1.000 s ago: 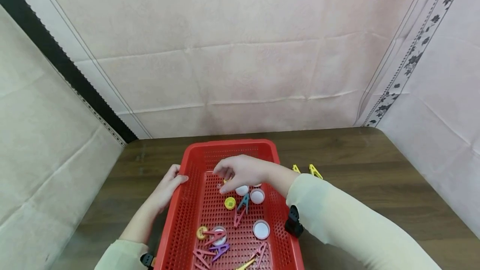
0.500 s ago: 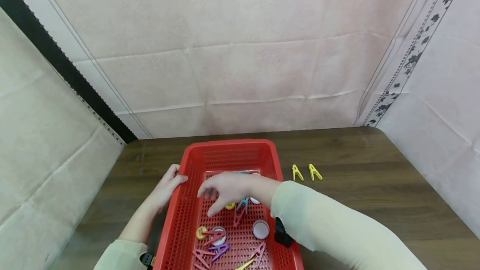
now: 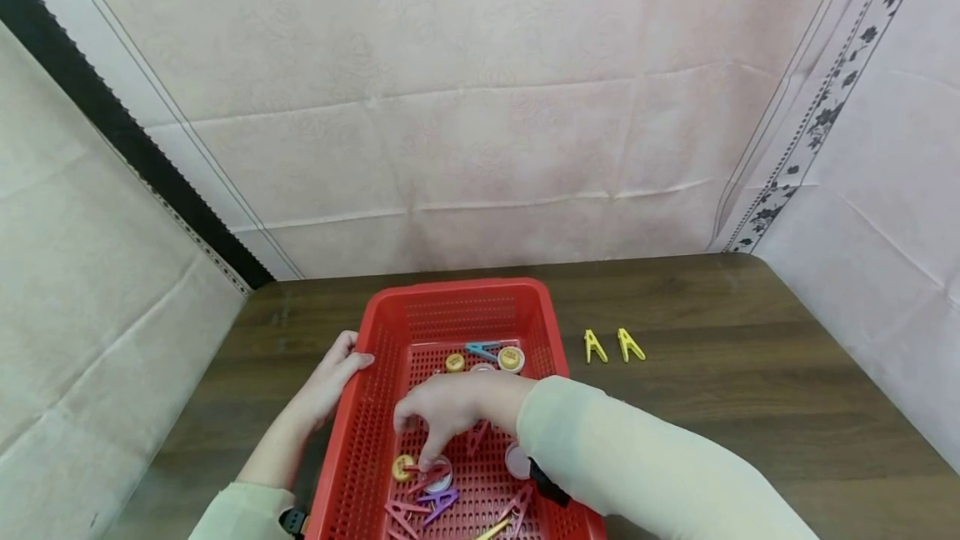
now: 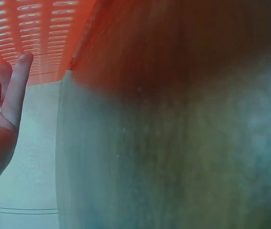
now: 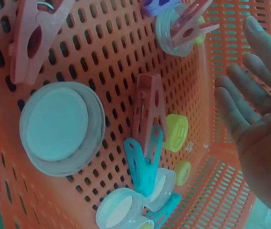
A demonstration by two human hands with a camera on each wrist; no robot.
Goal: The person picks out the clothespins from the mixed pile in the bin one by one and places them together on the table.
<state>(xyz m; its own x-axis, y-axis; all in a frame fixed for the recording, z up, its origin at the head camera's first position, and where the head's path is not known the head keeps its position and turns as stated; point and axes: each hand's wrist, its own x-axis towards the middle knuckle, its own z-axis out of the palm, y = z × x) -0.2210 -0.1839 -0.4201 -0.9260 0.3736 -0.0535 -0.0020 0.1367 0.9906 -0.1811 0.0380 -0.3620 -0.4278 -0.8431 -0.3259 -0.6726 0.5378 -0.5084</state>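
A red perforated plastic basket stands on the table. My left hand holds its left rim; in the left wrist view, the fingers lie along the outer wall. My right hand is inside the basket, fingers spread and loosely bent with nothing between them, thumb tip over a pink clothespin by a clear round lid. In the right wrist view, a large white-topped lid, a blue clothespin and a yellow cap lie on the basket floor.
Two yellow clothespins lie on the wooden table, right of the basket. A purple clothespin and several pink ones sit in the basket's near end. A yellow cap is toward the far end. White cloth walls surround the table.
My right hand has moved from the far half of the basket toward its near half, uncovering the far caps and blue clothespin. My left hand stays at the rim.
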